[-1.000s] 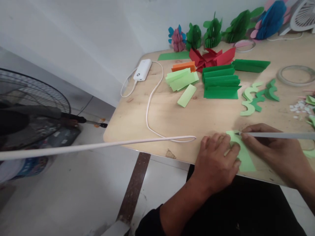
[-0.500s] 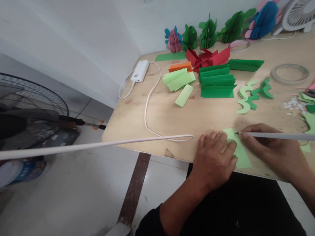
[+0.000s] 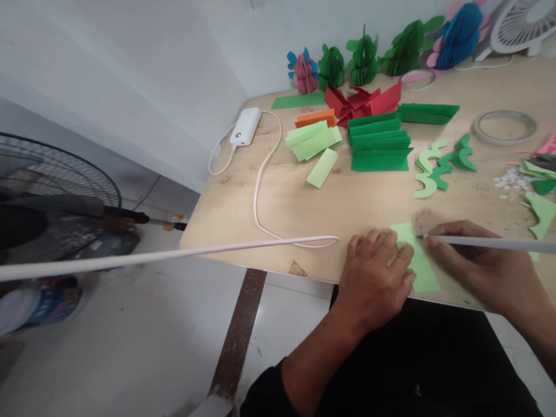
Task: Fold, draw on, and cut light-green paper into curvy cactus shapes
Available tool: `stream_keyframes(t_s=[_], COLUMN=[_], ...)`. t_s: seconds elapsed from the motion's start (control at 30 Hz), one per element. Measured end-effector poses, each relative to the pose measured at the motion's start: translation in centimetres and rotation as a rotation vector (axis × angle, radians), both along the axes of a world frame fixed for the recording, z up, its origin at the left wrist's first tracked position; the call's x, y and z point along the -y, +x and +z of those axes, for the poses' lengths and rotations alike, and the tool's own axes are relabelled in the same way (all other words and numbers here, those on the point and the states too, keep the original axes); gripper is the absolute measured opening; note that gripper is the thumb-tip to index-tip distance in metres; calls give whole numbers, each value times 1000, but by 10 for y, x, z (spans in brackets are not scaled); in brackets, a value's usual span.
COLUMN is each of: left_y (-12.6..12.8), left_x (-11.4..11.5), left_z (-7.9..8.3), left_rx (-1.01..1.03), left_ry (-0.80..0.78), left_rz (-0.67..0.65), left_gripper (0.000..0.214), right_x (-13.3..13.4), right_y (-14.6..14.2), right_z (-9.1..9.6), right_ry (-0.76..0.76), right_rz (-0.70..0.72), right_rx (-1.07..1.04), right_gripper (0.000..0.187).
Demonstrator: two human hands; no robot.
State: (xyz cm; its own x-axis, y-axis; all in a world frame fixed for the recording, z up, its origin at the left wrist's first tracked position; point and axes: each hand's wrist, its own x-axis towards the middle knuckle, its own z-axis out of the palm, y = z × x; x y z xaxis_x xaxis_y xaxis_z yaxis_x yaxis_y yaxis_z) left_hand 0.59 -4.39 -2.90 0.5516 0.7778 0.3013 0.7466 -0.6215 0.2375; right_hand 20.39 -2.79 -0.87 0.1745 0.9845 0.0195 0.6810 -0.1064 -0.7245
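A folded light green paper strip [image 3: 416,259] lies at the near edge of the wooden table [image 3: 304,197]. My left hand [image 3: 377,277] rests flat on its left part, fingers spread, pressing it down. My right hand [image 3: 475,265] pinches a long grey pencil [image 3: 486,243], whose tip touches the paper's upper right edge. The pencil's shaft runs out of view to the right.
Stacks of folded paper sit farther back: light green [image 3: 313,141], dark green [image 3: 379,143], orange [image 3: 315,118], red [image 3: 362,100]. Cut curved green shapes [image 3: 441,166] lie to the right, with tape rings [image 3: 503,126]. A white power bank [image 3: 245,125] and cable [image 3: 260,191] lie left. A floor fan [image 3: 47,197] stands off the table.
The view has drifted slightly, so the table's things appear shifted left. Both hands stay on the paper strip with the pencil tip at the same spot.
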Motion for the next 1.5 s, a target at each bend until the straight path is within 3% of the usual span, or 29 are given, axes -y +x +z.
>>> stream_keyframes(t_s=[0.67, 1.5], left_y=[1, 2], left_x=[-1, -1], left_z=[-2, -4], left_rx=[21, 32], left_ry=[13, 27], left_rz=[-9, -1], left_gripper=[33, 32], right_x=[11, 19], right_y=[-2, 1], right_z=[3, -3], right_ry=[-3, 28], right_rz=[-49, -19], right_rx=[-1, 5], right_gripper=[36, 42])
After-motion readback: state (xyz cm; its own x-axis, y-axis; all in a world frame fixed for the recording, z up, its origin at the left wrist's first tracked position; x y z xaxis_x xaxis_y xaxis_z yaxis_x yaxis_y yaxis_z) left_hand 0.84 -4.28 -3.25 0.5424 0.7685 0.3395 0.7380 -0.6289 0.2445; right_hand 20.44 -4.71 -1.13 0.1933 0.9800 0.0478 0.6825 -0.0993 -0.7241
